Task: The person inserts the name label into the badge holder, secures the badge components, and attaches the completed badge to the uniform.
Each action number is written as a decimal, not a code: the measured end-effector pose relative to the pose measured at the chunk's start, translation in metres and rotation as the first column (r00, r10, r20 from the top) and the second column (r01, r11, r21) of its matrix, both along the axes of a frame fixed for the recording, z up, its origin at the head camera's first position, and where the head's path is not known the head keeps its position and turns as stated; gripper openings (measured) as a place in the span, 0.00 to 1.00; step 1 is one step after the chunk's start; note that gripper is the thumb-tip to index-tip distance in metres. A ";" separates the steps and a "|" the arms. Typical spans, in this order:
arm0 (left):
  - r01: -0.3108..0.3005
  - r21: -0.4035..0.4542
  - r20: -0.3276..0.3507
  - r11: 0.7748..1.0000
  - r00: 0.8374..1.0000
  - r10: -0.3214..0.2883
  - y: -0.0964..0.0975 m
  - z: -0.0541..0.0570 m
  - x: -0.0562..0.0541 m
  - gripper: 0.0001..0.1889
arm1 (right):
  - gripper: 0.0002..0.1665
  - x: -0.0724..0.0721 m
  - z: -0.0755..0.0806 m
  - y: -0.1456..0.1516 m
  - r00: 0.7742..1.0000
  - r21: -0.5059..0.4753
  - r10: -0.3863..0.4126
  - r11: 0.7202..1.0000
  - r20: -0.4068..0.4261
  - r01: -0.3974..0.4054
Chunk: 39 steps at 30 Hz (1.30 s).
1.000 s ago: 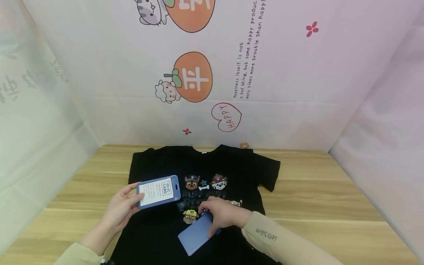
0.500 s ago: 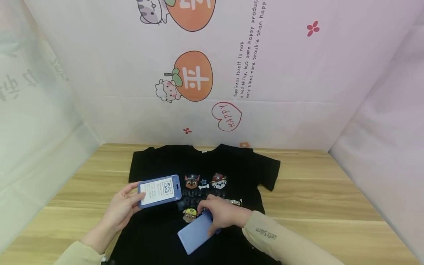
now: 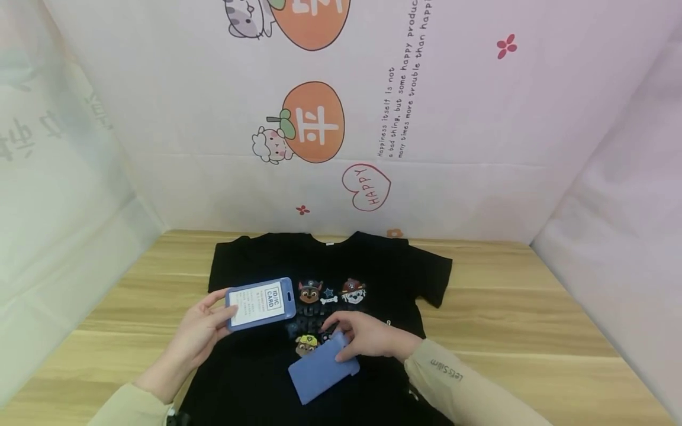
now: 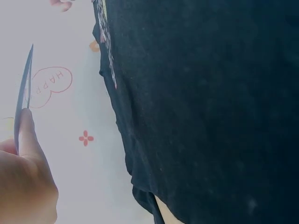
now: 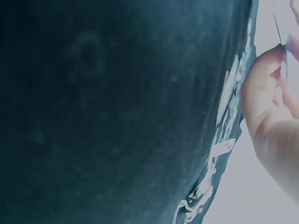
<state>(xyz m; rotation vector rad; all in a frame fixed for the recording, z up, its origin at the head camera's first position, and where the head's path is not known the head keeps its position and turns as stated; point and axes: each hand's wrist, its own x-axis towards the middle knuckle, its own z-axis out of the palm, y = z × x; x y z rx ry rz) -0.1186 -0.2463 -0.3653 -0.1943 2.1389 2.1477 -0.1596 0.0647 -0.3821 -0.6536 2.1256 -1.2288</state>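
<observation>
Your right fingers pinch the retilted blue cover, perhaps raised, still separate from the ID holder your left fingers grip.

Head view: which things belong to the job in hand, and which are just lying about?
In the job, judging by grip:
blue ID card holder, in the left hand
blue cover, in the right hand

Likely just there:
black T-shirt, spread underneath
wooden table
printed backdrop

Pale cloth walls on three sides; wood-grain tabletop.
</observation>
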 end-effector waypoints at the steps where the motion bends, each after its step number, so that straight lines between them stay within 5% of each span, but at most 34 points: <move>1: 0.001 0.003 -0.001 1.000 1.000 -0.001 0.001 0.000 -0.001 0.28 | 0.27 -0.001 0.000 0.002 0.999 -0.035 -0.013 0.999 0.032 0.014; 4: 0.006 0.013 -0.006 1.000 1.000 -0.006 0.004 0.002 -0.002 0.28 | 0.19 -0.001 0.000 0.008 0.994 -0.129 -0.032 0.991 0.108 0.046; 8: 0.020 0.026 -0.015 0.999 1.000 -0.020 0.009 0.002 -0.003 0.27 | 0.10 0.000 0.002 0.012 0.995 -0.174 -0.028 0.984 0.099 0.045; 20: 0.040 0.071 -0.039 0.997 0.999 -0.038 0.027 0.006 -0.010 0.29 | 0.15 0.002 0.013 0.036 0.994 -0.226 -0.105 0.968 0.031 0.109; 30: 0.043 0.108 -0.039 0.993 0.998 -0.039 0.046 0.009 -0.015 0.26 | 0.21 -0.003 0.021 0.053 0.962 -0.374 -0.272 0.892 -0.002 0.252; 39: 0.090 0.117 -0.058 0.989 0.995 -0.083 0.065 0.011 -0.015 0.24 | 0.19 -0.004 0.027 0.051 0.893 -0.441 -0.447 0.793 0.046 0.420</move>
